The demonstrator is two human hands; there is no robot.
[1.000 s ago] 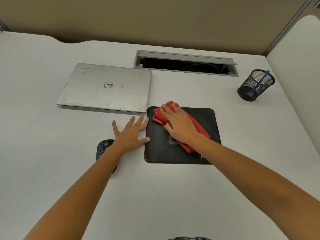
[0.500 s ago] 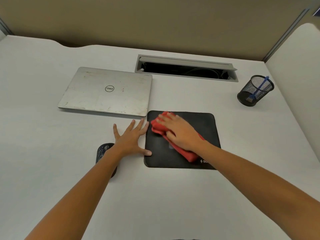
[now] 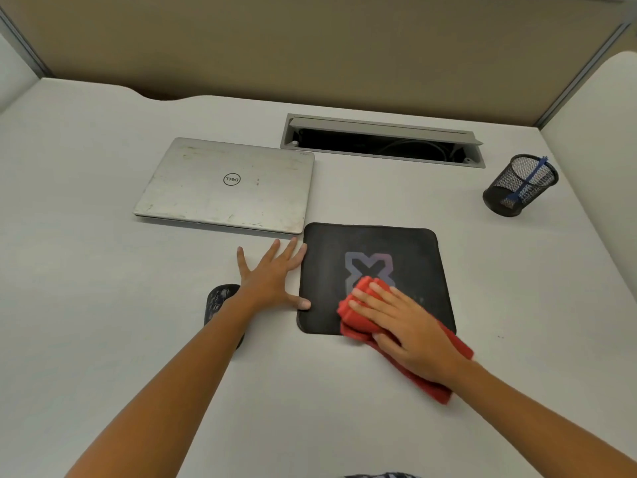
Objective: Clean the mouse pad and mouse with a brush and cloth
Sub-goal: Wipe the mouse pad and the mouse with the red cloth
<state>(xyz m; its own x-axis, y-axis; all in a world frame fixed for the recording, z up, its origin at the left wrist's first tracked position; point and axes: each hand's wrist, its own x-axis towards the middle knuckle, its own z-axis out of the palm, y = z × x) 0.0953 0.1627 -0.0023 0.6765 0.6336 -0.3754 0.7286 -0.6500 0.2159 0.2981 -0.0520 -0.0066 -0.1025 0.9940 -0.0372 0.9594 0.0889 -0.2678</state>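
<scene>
Red cloth (image 3: 358, 317) pressed on mouse pad (image 3: 396, 248) at its 6 o'clock edge by flat right hand (image 3: 408, 327), left hand (image 3: 272, 281) laid flat on bench (image 3: 103, 270) at pad's 9 o'clock, nothing gripped

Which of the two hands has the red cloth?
The right hand: it presses the red cloth against the mouse pad. The left hand lies spread on the desk, thumb at the pad's edge.
</scene>
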